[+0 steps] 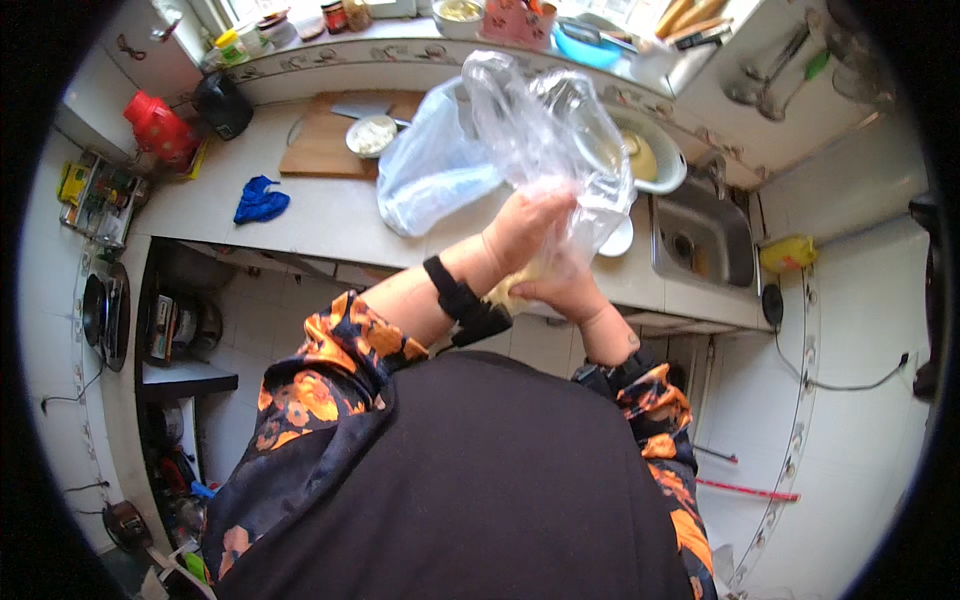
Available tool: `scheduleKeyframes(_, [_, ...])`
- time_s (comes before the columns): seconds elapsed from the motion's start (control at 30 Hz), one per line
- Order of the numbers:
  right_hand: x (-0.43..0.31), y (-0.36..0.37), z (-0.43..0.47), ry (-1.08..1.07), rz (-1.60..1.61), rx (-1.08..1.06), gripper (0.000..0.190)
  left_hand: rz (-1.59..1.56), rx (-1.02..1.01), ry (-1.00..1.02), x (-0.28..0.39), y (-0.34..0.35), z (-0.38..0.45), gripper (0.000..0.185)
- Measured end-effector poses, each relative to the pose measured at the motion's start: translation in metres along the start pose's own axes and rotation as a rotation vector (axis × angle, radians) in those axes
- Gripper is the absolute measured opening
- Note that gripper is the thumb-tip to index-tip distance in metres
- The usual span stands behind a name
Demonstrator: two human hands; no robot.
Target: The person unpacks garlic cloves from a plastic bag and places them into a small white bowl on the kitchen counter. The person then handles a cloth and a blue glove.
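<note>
My left hand is closed around the gathered neck of a clear plastic bag, whose loose top flares upward above the counter. Lower down, my right hand grips the bottom of the same bag. Something pale yellow shows between my hands; its kind is unclear. Behind the left wrist, a whitish plastic bag lies on the counter. Beside it, a bowl of white food stands on a wooden cutting board, with a cleaver behind the bowl. A white dish is partly hidden by the clear bag.
A colander with a yellowish item inside stands beside the steel sink. On the left of the counter are a blue cloth, a red thermos and a black container. Jars and bowls line the windowsill.
</note>
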State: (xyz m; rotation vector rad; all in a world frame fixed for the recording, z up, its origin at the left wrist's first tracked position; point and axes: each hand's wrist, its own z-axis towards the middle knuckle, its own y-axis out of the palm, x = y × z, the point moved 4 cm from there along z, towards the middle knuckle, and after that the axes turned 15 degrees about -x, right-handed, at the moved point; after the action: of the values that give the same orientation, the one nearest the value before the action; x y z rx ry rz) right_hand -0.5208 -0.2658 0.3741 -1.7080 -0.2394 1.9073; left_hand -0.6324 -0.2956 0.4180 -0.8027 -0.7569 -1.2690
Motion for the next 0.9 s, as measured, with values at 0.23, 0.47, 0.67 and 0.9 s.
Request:
scheduleKeyframes(0.23, [0.057, -0.035, -0.067, 0.327, 0.752, 0.240, 0.034, -0.556, -0.308, -0.381, -0.029, 0.044, -0.010, 0.045])
scheduleKeyframes(0.47, [0.098, -0.080, -0.110, 0.048, 1.172, 0.720, 0.015, -0.397, -0.162, -0.815, -0.072, 0.020, -0.056, 0.031])
scheduleKeyframes(0.67, [0.090, -0.101, -0.136, -0.025, 1.106, 1.018, 0.024, -0.496, -0.830, -0.963, -0.061, 0.138, -0.062, 0.050])
scheduleKeyframes(0.9, [0.070, -0.081, -0.157, -0.021, 1.273, 0.811, 0.019, -0.822, -0.511, -0.822, -0.064, 0.223, -0.047, 0.057])
